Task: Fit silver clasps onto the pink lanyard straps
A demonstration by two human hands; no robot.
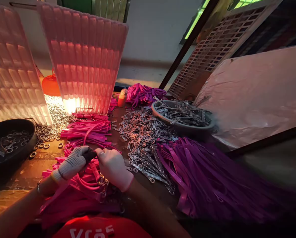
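Note:
My left hand [73, 162], in a dotted white glove with dark fingertips, is closed and meets my right hand in front of me. My right hand [114, 169], in a plain white glove, has its fingers pinched against the left fingertips. What lies between the fingers is hidden. Right beneath both hands is a heap of pink straps [88, 190], some with metal rings [103, 183] at their ends. Beyond it lies a flat bundle of pink straps [88, 130]. A pile of metal chain pieces with ring ends [145, 138] is to the right of my hands.
Purple straps [200, 168] spread at the right, near a tub [211, 127] heaped with chains. Loose rings [54, 115] surround a glowing orange lamp [50, 85] behind ribbed translucent panels [84, 56]. A black basin [33, 138] stands left; a small orange bottle [122, 99] stands behind.

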